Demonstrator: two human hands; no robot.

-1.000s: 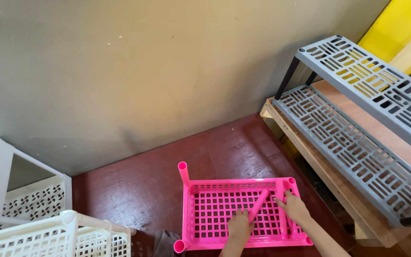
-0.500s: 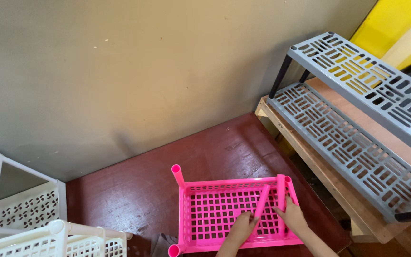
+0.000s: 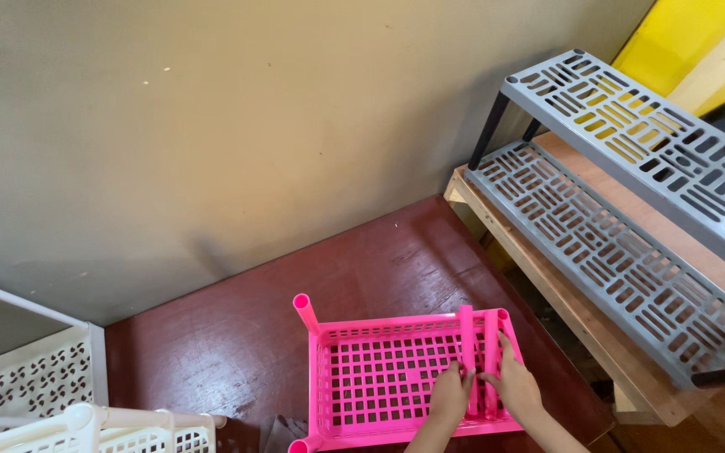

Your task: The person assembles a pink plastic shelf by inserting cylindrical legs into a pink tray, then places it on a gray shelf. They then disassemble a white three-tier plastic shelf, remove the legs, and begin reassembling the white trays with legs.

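Note:
A bright pink plastic lattice tray (image 3: 371, 382) lies on the dark red floor, with a short pink post (image 3: 305, 312) standing at its far left corner. Two loose pink tubes (image 3: 478, 352) lie side by side across the tray's right part. My left hand (image 3: 451, 394) rests on the left tube, fingers curled around its near end. My right hand (image 3: 515, 384) grips the right tube beside the tray's right rim. Both forearms enter from the bottom edge.
A grey two-tier slotted rack (image 3: 631, 193) stands on a wooden platform (image 3: 547, 285) at the right. White lattice shelf units (image 3: 35, 386) sit at the lower left. A plain beige wall (image 3: 253, 126) runs behind, and a yellow panel (image 3: 681, 33) is at the top right.
The loose pink tube lay slanted in the tray; now two tubes lie straight and parallel near the right rim. Both hands have closed in on them. The view shifted slightly left.

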